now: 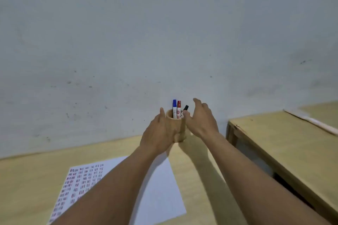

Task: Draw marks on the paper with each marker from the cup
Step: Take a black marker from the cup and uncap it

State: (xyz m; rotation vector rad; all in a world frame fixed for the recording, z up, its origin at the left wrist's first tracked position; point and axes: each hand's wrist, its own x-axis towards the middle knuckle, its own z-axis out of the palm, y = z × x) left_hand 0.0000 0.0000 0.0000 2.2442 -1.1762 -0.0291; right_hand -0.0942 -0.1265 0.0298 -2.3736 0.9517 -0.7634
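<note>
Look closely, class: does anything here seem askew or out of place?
The black marker leans sideways in the cup, while the blue marker and red marker stand upright. Nothing looks spilled or damaged.

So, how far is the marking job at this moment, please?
Done: the paper already carries many rows of red and dark marks on its left part. In hand: the left hand holds the cup; the open right hand reaches for the black marker. Left: blue marker and red marker stand in the cup.

The wooden table (197,179) carries a marked paper (161,188) and a cup (180,134).
</note>
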